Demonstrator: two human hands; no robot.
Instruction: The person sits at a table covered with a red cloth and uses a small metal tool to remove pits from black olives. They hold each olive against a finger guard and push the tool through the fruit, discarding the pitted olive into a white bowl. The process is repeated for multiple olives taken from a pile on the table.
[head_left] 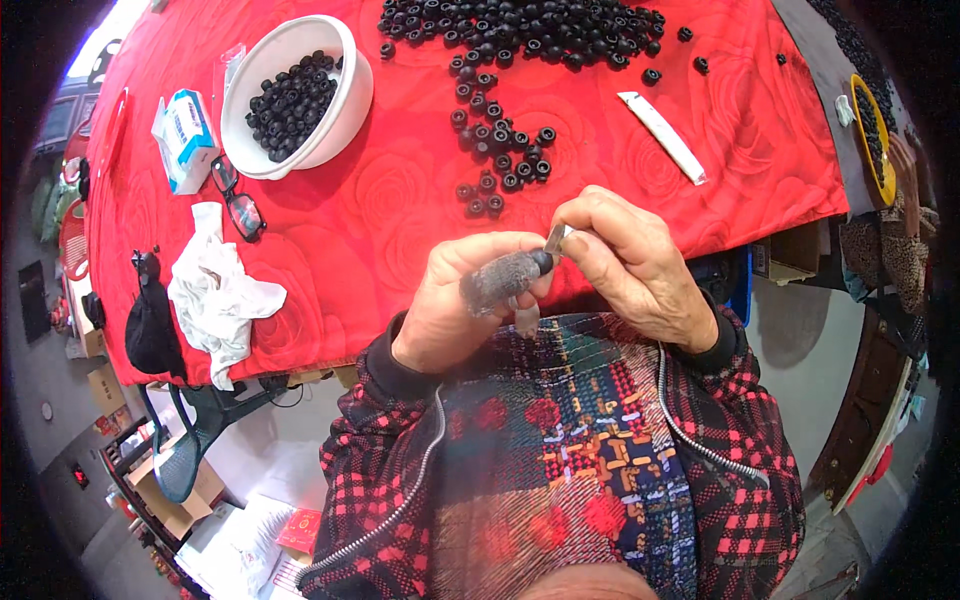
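Observation:
Close to my body, just off the table's near edge, my two hands meet. My left hand (pixel 450 290) is closed on a small round black part (pixel 542 261), held between thumb and fingers. A grey mottled covering (pixel 497 283) shows over its thumb, and something whitish hangs below the fingers. My right hand (pixel 640 265) pinches a small flat metal blade (pixel 555 239) against the black part; its far end is hidden by the fingers. Beyond my hands, several loose black parts (pixel 504 140) with ringed openings trail toward a large pile (pixel 520 25).
On the red tablecloth (pixel 400 190), a white bowl (pixel 350 110) of black parts stands at the left. Nearby lie a blue-white box (pixel 187 140), glasses (pixel 243 215), a white cloth (pixel 215 290) and a black mask-like item (pixel 152 325). A white strip (pixel 662 137) lies right, with a yellow-rimmed basin (pixel 888 180) beyond.

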